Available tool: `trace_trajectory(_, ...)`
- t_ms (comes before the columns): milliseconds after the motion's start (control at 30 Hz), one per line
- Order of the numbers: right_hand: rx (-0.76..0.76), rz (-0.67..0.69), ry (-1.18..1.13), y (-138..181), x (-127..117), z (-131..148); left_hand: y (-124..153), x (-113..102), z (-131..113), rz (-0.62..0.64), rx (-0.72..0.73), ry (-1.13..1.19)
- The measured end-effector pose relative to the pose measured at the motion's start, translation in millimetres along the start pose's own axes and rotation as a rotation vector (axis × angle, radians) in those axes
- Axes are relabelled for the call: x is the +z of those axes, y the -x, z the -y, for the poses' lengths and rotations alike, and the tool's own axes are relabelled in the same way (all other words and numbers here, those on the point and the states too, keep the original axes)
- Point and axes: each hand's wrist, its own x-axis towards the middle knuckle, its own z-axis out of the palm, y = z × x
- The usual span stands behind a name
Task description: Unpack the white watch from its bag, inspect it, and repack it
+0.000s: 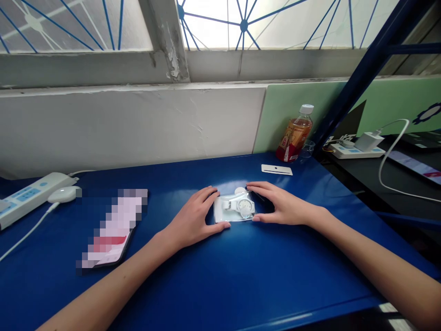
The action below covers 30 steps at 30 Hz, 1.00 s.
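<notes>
A white wristwatch (245,208) lies in a clear plastic bag (219,212) on the blue table. My left hand (196,216) rests at the bag's left end, its thumb and fingers spread along the corners. On the opposite side, my right hand (275,202) is also open, with the thumb by the near right corner and the fingers by the far one. Just behind the bag is a small round white piece (240,190), partly covered. Whether the fingertips press on the plastic is hard to tell.
A phone (115,230) lies to the left, near a white power strip (31,195) with a plug and cable. Behind my right hand are a white card (276,170) and a drink bottle (295,135). A blue metal post (358,78) slants up at the right.
</notes>
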Motion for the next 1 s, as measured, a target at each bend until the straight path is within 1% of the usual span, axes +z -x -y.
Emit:
trace_trajectory(233, -0.042, -0.009, 0.054, 1.3, 2.8, -1.9, 1.4, 3.3, 4.5, -0.041, 0.09, 0.01)
trace_trajectory(333, -0.055, -0.008, 0.087, 2.5, 3.4, -2.4, 1.1, 4.7, 6.0, -0.045, 0.103, -0.001)
trace_trajectory(433, -0.116, -0.028, 0.09, 2.6, 1.5, -2.3, 0.7, 4.8, 6.6, -0.037, 0.115, -0.018)
trace_trajectory(633, -0.349, -0.144, 0.096, -1.0, 0.8, -0.2, 0.1, 3.1, 6.4, -0.035, 0.138, 0.004)
trace_trajectory(767, -0.405, -0.264, 0.051, -1.2, 3.7, 6.4, 0.9, 2.3, 6.7, -0.072, 0.168, 0.037)
trace_trajectory(833, -0.38, -0.336, -0.047, -0.5, 4.5, 10.7, 2.3, 2.2, 6.5, -0.109, 0.174, 0.061)
trace_trajectory(867, -0.338, -0.375, -0.109, -0.2, 4.8, 12.6, 3.2, 2.4, 6.2, -0.128, 0.166, 0.071)
trace_trajectory(933, -0.195, -0.451, -0.234, -0.6, 5.3, 15.8, 4.6, 3.3, 5.3, -0.168, 0.144, 0.083)
trace_trajectory(1000, -0.037, -0.498, -0.34, -2.4, 6.4, 17.7, 5.3, 4.6, 4.5, -0.216, 0.136, 0.092)
